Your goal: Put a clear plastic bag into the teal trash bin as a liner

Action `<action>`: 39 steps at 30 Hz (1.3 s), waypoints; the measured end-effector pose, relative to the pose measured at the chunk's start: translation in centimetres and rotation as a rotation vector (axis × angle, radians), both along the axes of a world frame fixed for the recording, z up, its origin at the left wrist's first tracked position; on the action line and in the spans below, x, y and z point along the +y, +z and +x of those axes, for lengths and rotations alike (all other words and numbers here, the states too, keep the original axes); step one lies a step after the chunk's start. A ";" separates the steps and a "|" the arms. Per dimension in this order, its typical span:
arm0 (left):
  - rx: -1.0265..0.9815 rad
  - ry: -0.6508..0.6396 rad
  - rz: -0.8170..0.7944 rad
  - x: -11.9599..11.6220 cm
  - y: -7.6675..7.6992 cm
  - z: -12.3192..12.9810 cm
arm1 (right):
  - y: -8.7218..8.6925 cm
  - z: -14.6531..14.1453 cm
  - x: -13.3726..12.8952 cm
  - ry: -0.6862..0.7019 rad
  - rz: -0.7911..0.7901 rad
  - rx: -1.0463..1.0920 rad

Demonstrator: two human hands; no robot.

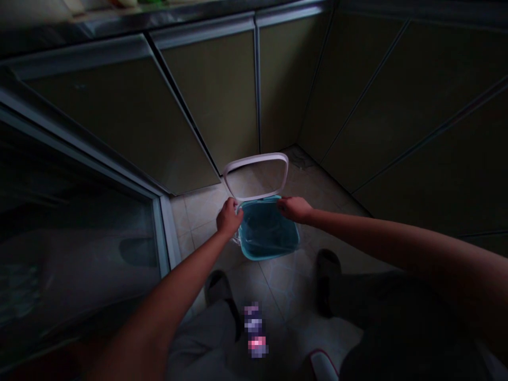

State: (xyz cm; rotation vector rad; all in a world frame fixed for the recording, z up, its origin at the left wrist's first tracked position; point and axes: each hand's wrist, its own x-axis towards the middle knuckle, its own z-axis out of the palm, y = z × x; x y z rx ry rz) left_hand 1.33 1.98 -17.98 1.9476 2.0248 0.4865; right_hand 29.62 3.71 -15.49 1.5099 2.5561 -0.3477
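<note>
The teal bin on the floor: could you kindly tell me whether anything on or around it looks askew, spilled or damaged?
The pale frame stands tilted up behind the teal bin instead of flat over its rim, and clear liner bunches outside, beside the left hand. No spill or damage shows, though the light is dim.

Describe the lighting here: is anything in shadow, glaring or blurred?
Head view: dim overall, cabinets at right deep in shadow; head view: soft sheen along metal trim, no harsh glare; head view: murky detail inside the bin, blocky pixels over some floor.
</note>
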 end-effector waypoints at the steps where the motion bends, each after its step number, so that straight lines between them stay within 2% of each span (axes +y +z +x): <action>1: -0.010 0.030 -0.023 -0.1 0.2 0.1 | 0.3 0.6 -0.3 -0.038 -0.015 0.006; 3: 0.006 -0.019 -0.067 -0.3 0.4 0.0 | 0.9 1.8 -0.7 -0.082 -0.054 -0.004; 6: 0.078 -0.262 -0.123 -1.3 0.3 -0.7 | 1.4 3.2 -1.3 -0.088 -0.101 -0.040; 9: 0.153 -0.478 -0.187 -2.9 0.2 -1.8 | 1.3 4.2 -1.3 -0.011 -0.104 -0.073; 13: 0.171 -0.605 -0.250 -4.6 0.7 -2.9 | 1.2 5.0 -0.5 0.090 0.018 -0.179; 16: 0.228 -0.638 -0.324 -5.1 1.1 -3.2 | 2.4 4.8 -0.5 0.094 0.214 -0.178; 18: 0.294 -0.642 -0.357 -5.2 1.2 -3.3 | 3.6 4.0 -1.3 0.108 0.286 -0.123; 20: 0.325 -0.635 -0.367 -5.2 1.1 -3.2 | 4.5 2.9 -2.8 0.156 0.215 -0.066; 22: 0.301 -0.625 -0.396 -5.1 1.1 -3.1 | 4.7 1.8 -4.6 0.207 0.010 -0.033; 25: 0.250 -0.598 -0.466 -4.8 1.3 -2.9 | 3.8 1.0 -7.0 0.253 -0.264 -0.046; 27: 0.215 -0.577 -0.476 -4.8 1.7 -2.9 | 2.8 1.0 -7.9 0.272 -0.311 -0.087; 30: 0.179 -0.539 -0.451 -5.1 2.1 -3.3 | 1.8 1.5 -8.2 0.295 -0.315 -0.139; 34: 0.205 -0.505 -0.397 -6.0 2.2 -4.1 | 1.4 2.1 -8.1 0.317 -0.269 -0.124; 39: 0.066 -0.614 -0.275 -7.0 1.9 -5.4 | 1.2 3.0 -8.6 0.312 -0.161 -0.048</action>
